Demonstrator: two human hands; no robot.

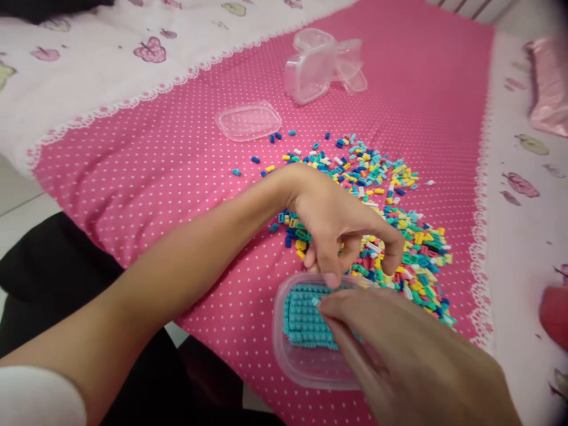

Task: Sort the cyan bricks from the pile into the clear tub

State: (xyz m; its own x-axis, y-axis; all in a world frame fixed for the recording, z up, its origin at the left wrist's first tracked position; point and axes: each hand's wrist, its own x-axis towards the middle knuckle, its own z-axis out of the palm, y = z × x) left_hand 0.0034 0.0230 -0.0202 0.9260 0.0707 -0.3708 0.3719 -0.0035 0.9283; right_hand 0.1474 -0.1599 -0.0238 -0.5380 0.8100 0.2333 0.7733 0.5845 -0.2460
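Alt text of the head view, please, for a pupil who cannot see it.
The right hand pinches a pale brick at a turquoise studded block in a clear tub; the left hand arches over a multicoloured brick pile on pink cloth.

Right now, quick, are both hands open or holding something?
Left hand: open, fingers loosely curled, nothing visibly held.
Right hand: closed, pinching a small light-blue brick.

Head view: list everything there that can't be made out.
In the head view:
Turquoise block, right end: hidden behind the right hand.
Tub, right side: behind that same hand.
Light blue piece: too small and partly covered to tell its shape.
Brick pile: partly covered by the left hand.
Red thing: cut off by the right edge.
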